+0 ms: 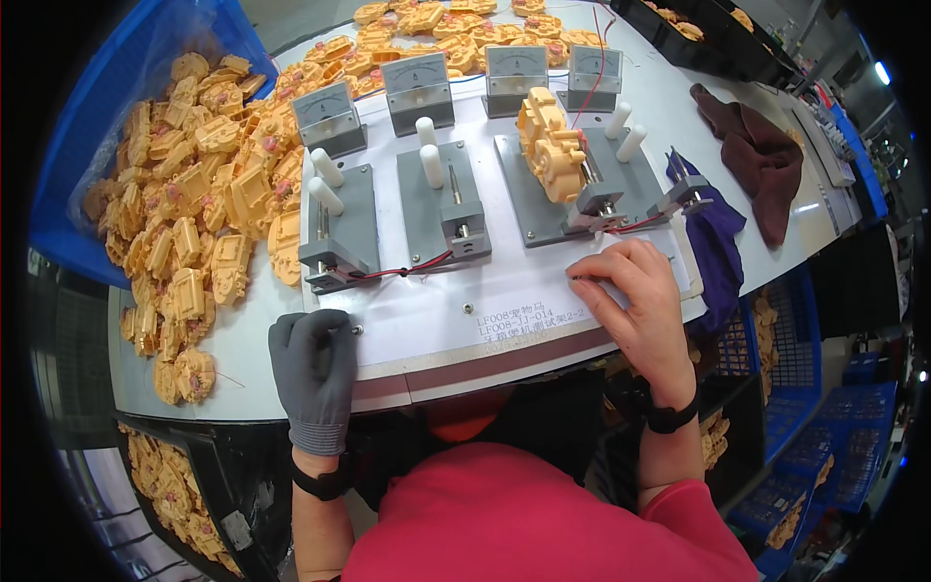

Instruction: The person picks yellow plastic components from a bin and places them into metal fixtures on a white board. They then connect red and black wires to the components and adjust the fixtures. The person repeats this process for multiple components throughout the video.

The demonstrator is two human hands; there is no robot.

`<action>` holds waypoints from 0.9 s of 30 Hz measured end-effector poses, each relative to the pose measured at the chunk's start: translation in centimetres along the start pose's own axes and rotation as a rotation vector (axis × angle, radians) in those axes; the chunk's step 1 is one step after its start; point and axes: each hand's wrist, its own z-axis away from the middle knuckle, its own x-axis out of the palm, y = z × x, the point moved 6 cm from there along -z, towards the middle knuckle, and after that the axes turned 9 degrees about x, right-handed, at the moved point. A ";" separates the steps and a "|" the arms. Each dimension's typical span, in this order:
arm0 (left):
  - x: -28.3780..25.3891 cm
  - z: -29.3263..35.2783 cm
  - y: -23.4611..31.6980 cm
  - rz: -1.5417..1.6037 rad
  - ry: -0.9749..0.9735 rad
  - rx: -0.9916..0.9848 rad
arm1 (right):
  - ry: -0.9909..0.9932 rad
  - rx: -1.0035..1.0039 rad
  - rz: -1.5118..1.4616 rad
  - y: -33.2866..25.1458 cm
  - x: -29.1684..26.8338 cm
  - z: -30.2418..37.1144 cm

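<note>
My left hand (pixel 315 373), in a grey glove, rests at the table's front edge with its fingers curled in, beside a small bolt head. Nothing shows in it. My bare right hand (pixel 632 308) hovers before the right-hand test fixture (pixel 524 199), thumb and forefinger almost meeting; a tiny dark spot shows between them, too small to name. On that fixture sits a yellow plastic gearbox housing (pixel 551 145), upright near a metal clamp (pixel 595 206). Neither hand touches it. Two more grey fixtures, a middle one (pixel 424 209) and a left one (pixel 351 209), hold white pegs and no housing.
Four-sided dial meters (pixel 417 89) stand behind the fixtures. Yellow housings (pixel 208 165) spill from a blue bin (pixel 73 194) at left, and more (pixel 456 34) lie at the back. A purple cloth (pixel 716 247) and a brown cloth (pixel 756 145) lie at right, below a black tray (pixel 708 44).
</note>
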 end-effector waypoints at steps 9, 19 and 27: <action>-0.1 0.0 0.1 -0.003 -0.008 -0.008 | 0.043 -0.078 0.021 0.1 0.1 0.2; 0.0 -0.1 0.4 -0.028 -0.010 0.088 | 0.086 -0.091 0.015 0.0 0.1 0.3; 0.0 -0.1 0.2 -0.005 -0.002 0.020 | 0.068 -0.075 0.011 0.0 0.0 0.3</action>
